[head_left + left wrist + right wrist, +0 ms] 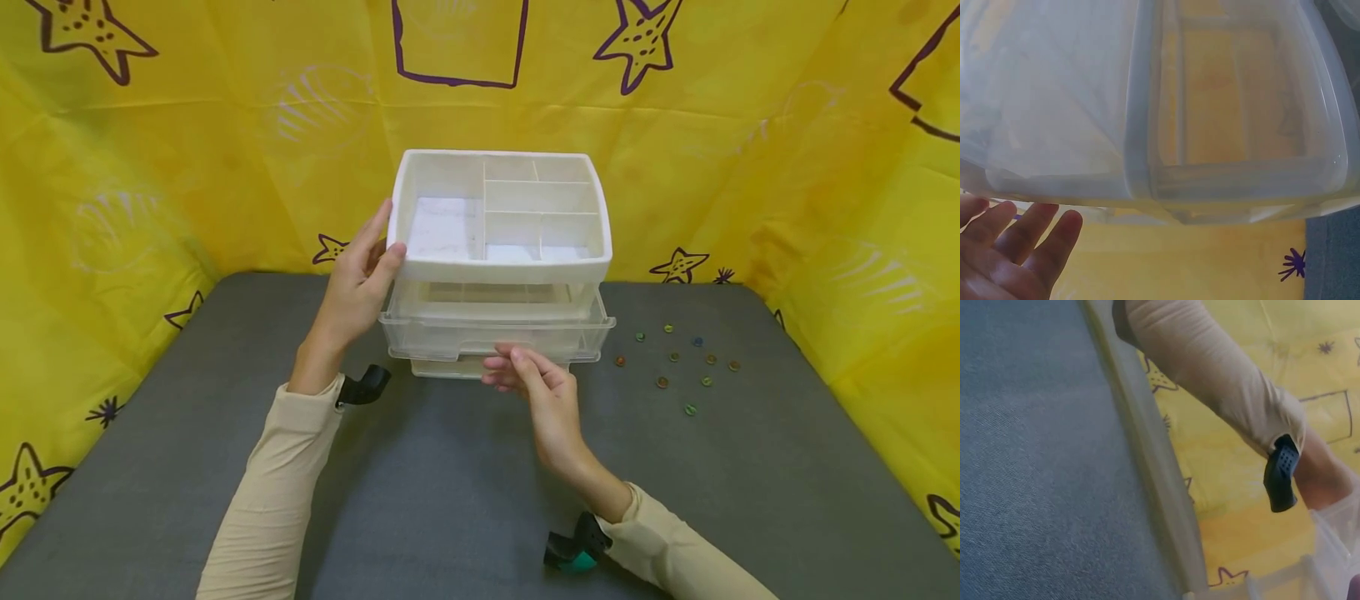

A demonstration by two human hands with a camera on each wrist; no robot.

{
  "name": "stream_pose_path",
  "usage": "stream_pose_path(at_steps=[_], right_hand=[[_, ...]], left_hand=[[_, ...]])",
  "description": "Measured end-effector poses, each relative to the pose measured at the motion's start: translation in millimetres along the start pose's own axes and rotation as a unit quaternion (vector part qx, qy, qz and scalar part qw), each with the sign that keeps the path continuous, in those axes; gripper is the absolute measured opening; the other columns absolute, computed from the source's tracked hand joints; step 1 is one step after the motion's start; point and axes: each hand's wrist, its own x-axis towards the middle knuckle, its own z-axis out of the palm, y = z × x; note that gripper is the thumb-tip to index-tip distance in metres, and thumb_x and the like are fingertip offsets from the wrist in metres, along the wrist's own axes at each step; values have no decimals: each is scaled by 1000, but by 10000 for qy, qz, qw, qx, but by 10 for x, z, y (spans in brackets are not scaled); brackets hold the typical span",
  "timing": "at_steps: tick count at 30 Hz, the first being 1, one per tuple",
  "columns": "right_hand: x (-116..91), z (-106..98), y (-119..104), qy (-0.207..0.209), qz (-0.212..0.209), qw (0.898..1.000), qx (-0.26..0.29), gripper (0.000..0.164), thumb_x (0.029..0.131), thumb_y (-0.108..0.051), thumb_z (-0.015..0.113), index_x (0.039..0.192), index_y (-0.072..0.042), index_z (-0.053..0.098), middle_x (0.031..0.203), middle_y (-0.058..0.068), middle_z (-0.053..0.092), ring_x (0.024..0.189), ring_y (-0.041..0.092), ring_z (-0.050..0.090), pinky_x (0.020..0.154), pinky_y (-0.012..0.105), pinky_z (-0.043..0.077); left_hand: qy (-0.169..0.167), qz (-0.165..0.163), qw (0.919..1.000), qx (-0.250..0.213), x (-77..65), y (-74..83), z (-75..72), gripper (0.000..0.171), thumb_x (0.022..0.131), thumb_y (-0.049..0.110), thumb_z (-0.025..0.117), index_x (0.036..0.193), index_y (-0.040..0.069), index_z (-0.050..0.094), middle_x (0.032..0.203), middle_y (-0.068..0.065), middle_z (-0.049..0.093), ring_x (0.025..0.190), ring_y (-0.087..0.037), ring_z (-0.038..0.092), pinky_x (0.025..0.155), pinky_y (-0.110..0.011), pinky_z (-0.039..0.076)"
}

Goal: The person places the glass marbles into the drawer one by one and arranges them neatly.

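A white plastic drawer organizer (501,272) stands on the table, with a divided open tray on top and a clear drawer (420,337) jutting out below it. At the tray's left side rests my left hand (352,287), its thumb on the front corner and its index finger along the side. The left wrist view shows fingers of this left hand (1019,250) extended at the organizer's edge. My right hand (543,396) is in front of the clear drawer, fingers loosely bent and fingertips close to its front lip. Nothing shows in its grasp. The right wrist view mostly misses it.
Several small coloured glass-like discs (673,357) lie scattered on the grey table (435,500) right of the organizer. A yellow cloth (262,167) with starfish drawings rises behind and at both sides. Black wrist mounts (365,385) stick out from the sleeves.
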Motion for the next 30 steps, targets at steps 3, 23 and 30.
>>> stream_pose_path(at_steps=[3, 23, 30], right_hand=[[-36, -2, 0, -4, -42, 10000, -5, 35, 104, -14, 48, 119, 14, 62, 89, -11, 76, 80, 11, 73, 77, 27, 56], [-246, -8, -47, -41, 21, 10000, 27, 34, 105, -15, 48, 120, 12, 60, 91, -10, 75, 80, 9, 72, 76, 26, 55], [-284, -15, -57, -71, 77, 9999, -1, 34, 105, -16, 48, 122, 11, 60, 92, -11, 75, 80, 9, 72, 76, 27, 55]], left_hand=[[21, 67, 9999, -113, 3, -8, 10, 59, 103, 7, 49, 157, 9, 24, 164, -1, 26, 138, -29, 47, 101, -40, 51], [41, 785, 9952, -590, 98, -157, 143, 63, 102, 1, 40, 159, 2, 12, 167, -11, 10, 151, -21, 18, 124, -38, 17], [74, 493, 9940, -975, 84, -157, 167, 62, 104, 7, 38, 160, 7, 11, 168, -5, 13, 149, -20, 22, 123, -36, 19]])
